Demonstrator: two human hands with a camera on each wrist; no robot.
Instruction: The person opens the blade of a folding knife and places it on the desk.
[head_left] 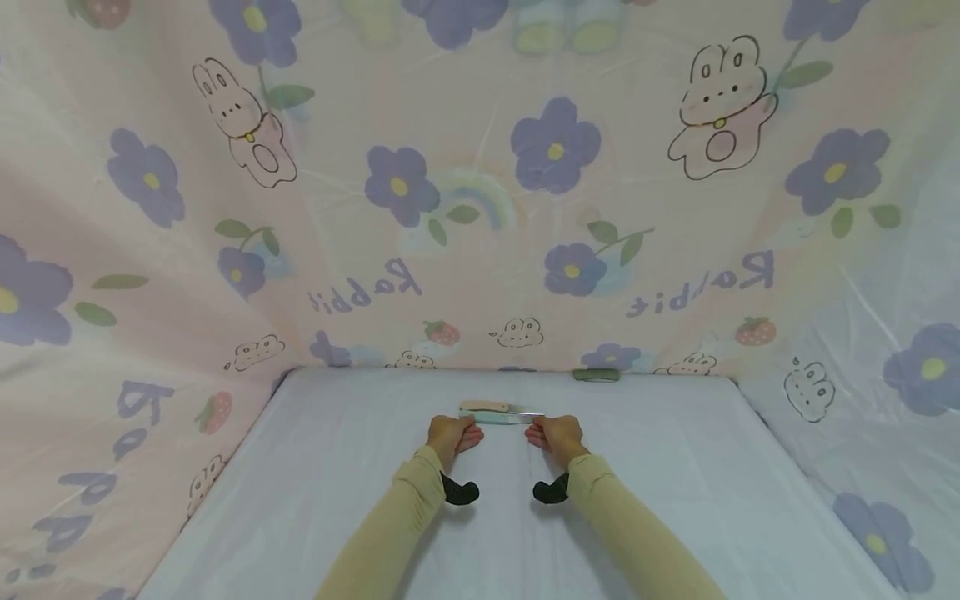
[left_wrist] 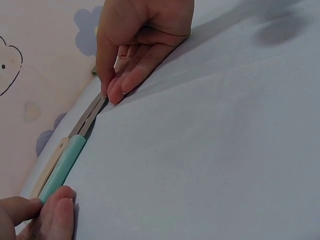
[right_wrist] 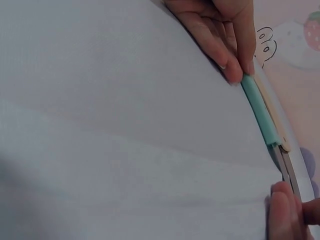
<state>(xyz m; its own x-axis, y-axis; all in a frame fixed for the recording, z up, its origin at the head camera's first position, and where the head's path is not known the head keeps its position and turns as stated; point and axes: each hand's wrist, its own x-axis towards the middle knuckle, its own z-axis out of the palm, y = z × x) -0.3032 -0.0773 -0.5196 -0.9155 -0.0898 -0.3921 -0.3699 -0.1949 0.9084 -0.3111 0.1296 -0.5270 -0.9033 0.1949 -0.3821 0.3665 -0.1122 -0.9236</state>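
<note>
Two small knives lie side by side on the white table, blades pointing right in the head view. The nearer has a teal handle (head_left: 487,417); the farther has a beige handle (head_left: 483,406) with a small hole near the blade. My left hand (head_left: 452,437) pinches the butt end of the teal handle (left_wrist: 62,167) between thumb and fingers. At the other end, my right hand (head_left: 557,437) pinches the teal-handled knife near its blade tip. The blades (left_wrist: 87,117) run close together. Fingers hide the tips, so whether the beige-handled knife is also pinched is unclear.
A green object (head_left: 596,376) sits at the back edge of the white table (head_left: 360,467). Patterned cloth (head_left: 465,275) with flowers and rabbits rises behind and on both sides. Black curved pieces (head_left: 461,492) stick out at both wrists.
</note>
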